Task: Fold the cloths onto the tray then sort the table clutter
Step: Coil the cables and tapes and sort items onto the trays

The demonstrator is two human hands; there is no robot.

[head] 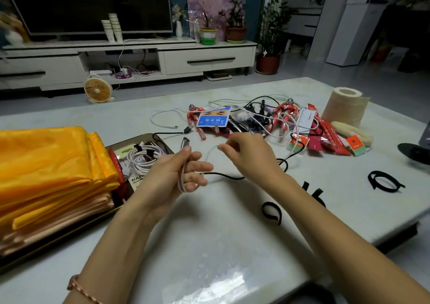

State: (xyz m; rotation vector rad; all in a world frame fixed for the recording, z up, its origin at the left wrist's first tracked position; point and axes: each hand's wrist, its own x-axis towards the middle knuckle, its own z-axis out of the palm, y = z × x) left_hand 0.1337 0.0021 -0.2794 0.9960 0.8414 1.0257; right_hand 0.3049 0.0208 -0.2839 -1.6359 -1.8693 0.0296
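Bare worktop (209, 245) lies nearest. Above it, loops of a pale cable (181, 184) are gripped in the curled left hand (172, 173), and its free run is pinched by the right hand (249, 154). Light, limp and springy, it is judged best held at the loops. Beyond, folded yellow cloths (51, 164) are stacked on the tray (160, 138); tangled clutter (256, 120) is seen farther back.
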